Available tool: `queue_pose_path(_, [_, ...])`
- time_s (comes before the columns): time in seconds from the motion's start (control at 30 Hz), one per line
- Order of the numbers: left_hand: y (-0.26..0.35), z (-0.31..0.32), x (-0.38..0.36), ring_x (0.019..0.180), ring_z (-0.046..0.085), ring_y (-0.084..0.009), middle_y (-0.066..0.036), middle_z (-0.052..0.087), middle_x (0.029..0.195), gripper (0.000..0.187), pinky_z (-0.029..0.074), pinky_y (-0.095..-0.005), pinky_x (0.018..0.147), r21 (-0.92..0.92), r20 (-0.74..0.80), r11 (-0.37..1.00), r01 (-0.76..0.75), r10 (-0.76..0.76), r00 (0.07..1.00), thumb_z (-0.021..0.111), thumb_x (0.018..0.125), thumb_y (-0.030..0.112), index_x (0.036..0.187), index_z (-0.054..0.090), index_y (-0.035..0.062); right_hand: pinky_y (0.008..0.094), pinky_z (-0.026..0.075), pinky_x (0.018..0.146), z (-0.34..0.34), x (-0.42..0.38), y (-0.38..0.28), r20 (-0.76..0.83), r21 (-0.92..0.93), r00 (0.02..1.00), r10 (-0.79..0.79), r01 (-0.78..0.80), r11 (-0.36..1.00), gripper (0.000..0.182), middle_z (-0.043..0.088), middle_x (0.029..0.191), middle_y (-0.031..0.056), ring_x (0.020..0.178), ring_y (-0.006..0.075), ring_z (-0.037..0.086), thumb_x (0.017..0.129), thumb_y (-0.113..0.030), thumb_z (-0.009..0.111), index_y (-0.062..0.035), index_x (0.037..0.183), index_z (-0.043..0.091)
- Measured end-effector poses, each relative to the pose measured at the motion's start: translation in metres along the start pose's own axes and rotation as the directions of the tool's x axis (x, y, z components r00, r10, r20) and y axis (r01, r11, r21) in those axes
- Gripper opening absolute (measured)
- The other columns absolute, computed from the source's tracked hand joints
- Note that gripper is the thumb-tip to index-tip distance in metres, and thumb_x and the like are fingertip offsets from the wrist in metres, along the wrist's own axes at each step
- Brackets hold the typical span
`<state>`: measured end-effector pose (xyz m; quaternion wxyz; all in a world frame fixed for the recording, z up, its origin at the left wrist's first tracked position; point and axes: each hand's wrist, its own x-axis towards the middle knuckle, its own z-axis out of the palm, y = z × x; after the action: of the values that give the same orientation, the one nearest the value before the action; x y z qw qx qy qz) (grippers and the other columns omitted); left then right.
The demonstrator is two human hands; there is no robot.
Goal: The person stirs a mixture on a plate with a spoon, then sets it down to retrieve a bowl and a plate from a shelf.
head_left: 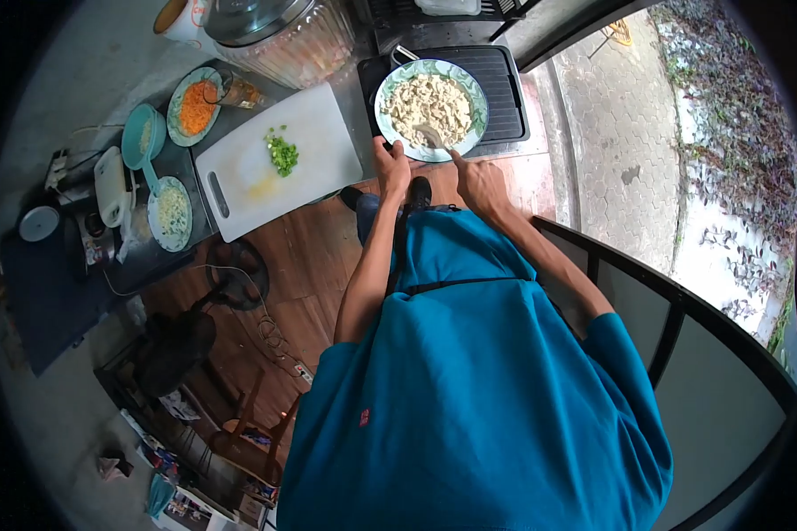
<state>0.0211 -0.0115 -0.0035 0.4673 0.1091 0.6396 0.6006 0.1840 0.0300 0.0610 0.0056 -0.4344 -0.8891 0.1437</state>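
Observation:
A patterned green-and-white plate (pixel 479 97) is heaped with chopped, pale, crumbly food (pixel 429 99). My left hand (pixel 391 168) grips its near left rim, thumb toward the top. My right hand (pixel 482 184) is closed around the handle of a metal spoon (pixel 429 134), whose head rests in the food near the plate's lower edge. Under the plate lies a black ridged griddle (pixel 505 102). Left of my hands, a white cutting board (pixel 314 133) bears a small pile of chopped green onion (pixel 282 155).
Further left are a plate of shredded carrot (pixel 197 108), a teal strainer (pixel 142 133) and a plate of pale shreds (pixel 172 214). A large lidded jar (pixel 283 44) stands behind the board. A black-framed railing (pixel 673 296) runs along the right.

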Motion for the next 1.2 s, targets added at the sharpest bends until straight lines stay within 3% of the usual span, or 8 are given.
queue_pose_path(0.33, [-0.006, -0.001, -0.001, 0.081, 0.064, -0.0295, -0.021, 0.047, 0.108, 0.034, 0.059, -0.0388, 0.067, 0.031, 0.051, 0.999, -0.013, 0.011, 0.999, 0.038, 0.096, 0.010, 0.125, 0.024, -0.0004, 0.0454, 0.047, 0.052, -0.041, 0.007, -0.015, -0.085, 0.355, 0.987, 0.139, -0.100, 0.930, 0.033, 0.059, 0.066, 0.0247, 0.055, 0.0372, 0.059, 0.082, -0.005, 0.049, -0.0048, 0.112, 0.063])
queue_pose_path(0.57, [-0.055, -0.008, 0.009, 0.093, 0.055, -0.0295, -0.020, 0.045, 0.106, 0.023, 0.050, -0.0384, 0.075, 0.217, 0.017, 0.961, -0.171, 0.172, 0.985, 0.041, 0.095, 0.014, 0.110, 0.032, -0.0016, 0.0473, 0.047, 0.054, 0.006, 0.023, -0.013, -0.088, 0.244, 0.991, 0.100, -0.076, 0.967, 0.033, 0.058, 0.067, 0.0263, 0.059, 0.0399, 0.059, 0.084, -0.008, 0.046, -0.0056, 0.112, 0.063])
queue_pose_path(0.73, [-0.039, 0.001, 0.002, 0.078, 0.065, -0.0275, -0.019, 0.052, 0.102, 0.026, 0.058, -0.0342, 0.065, 0.206, 0.030, 0.958, -0.201, 0.200, 0.979, 0.040, 0.096, 0.016, 0.114, 0.029, 0.0003, 0.0487, 0.047, 0.056, -0.014, 0.017, -0.007, -0.056, 0.308, 0.993, 0.107, -0.085, 0.947, 0.027, 0.058, 0.069, 0.0274, 0.061, 0.0403, 0.060, 0.085, -0.009, 0.048, -0.0046, 0.105, 0.066])
queue_pose_path(0.8, [0.005, 0.004, -0.017, 0.073, 0.066, -0.0304, -0.022, 0.056, 0.096, 0.026, 0.056, -0.0338, 0.060, -0.189, 0.165, 0.965, 0.184, -0.154, 0.974, 0.041, 0.097, 0.021, 0.109, 0.035, -0.0010, 0.0484, 0.047, 0.056, -0.030, 0.014, -0.010, -0.093, 0.315, 0.987, 0.134, -0.099, 0.944, 0.028, 0.058, 0.069, 0.0276, 0.060, 0.0406, 0.060, 0.084, -0.008, 0.049, -0.0038, 0.106, 0.065])
queue_pose_path(0.83, [0.008, 0.000, -0.011, 0.062, 0.067, -0.0291, -0.021, 0.060, 0.086, 0.026, 0.058, -0.0329, 0.049, -0.201, 0.146, 0.965, 0.171, -0.143, 0.979, 0.041, 0.097, 0.024, 0.108, 0.036, 0.0002, 0.0485, 0.047, 0.056, -0.038, 0.014, -0.013, -0.094, 0.322, 0.985, 0.145, -0.107, 0.941, 0.028, 0.058, 0.069, 0.0273, 0.060, 0.0405, 0.060, 0.084, -0.007, 0.049, -0.0036, 0.106, 0.065])
queue_pose_path(1.0, [0.011, -0.011, 0.004, 0.070, 0.067, -0.0306, -0.020, 0.058, 0.090, 0.020, 0.058, -0.0361, 0.059, 0.037, 0.119, 0.999, 0.038, -0.042, 0.992, 0.045, 0.095, 0.010, 0.107, 0.035, -0.0024, 0.0481, 0.050, 0.060, 0.001, 0.025, -0.019, 0.064, 0.178, 0.986, 0.155, -0.164, 0.970, 0.032, 0.061, 0.072, 0.0267, 0.065, 0.0388, 0.063, 0.078, -0.010, 0.049, -0.0045, 0.107, 0.063])
queue_pose_path(1.07, [0.007, -0.011, 0.007, 0.073, 0.067, -0.0320, -0.021, 0.057, 0.093, 0.018, 0.058, -0.0370, 0.062, 0.028, 0.128, 0.999, 0.032, -0.036, 0.991, 0.044, 0.094, 0.005, 0.107, 0.034, -0.0015, 0.0470, 0.051, 0.060, 0.030, 0.019, -0.004, -0.186, 0.202, 0.975, 0.118, -0.079, 0.976, 0.034, 0.062, 0.071, 0.0254, 0.065, 0.0374, 0.064, 0.077, -0.008, 0.049, -0.0053, 0.108, 0.063])
queue_pose_path(1.2, [-0.001, -0.002, 0.001, 0.076, 0.067, -0.0325, -0.022, 0.056, 0.095, 0.019, 0.058, -0.0363, 0.065, -0.065, 0.142, 0.995, 0.079, -0.069, 0.987, 0.045, 0.094, 0.006, 0.106, 0.032, -0.0012, 0.0472, 0.050, 0.059, -0.014, 0.019, -0.001, -0.017, 0.188, 0.995, 0.096, -0.091, 0.978, 0.037, 0.062, 0.073, 0.0243, 0.067, 0.0377, 0.063, 0.076, -0.009, 0.052, -0.0054, 0.112, 0.061])
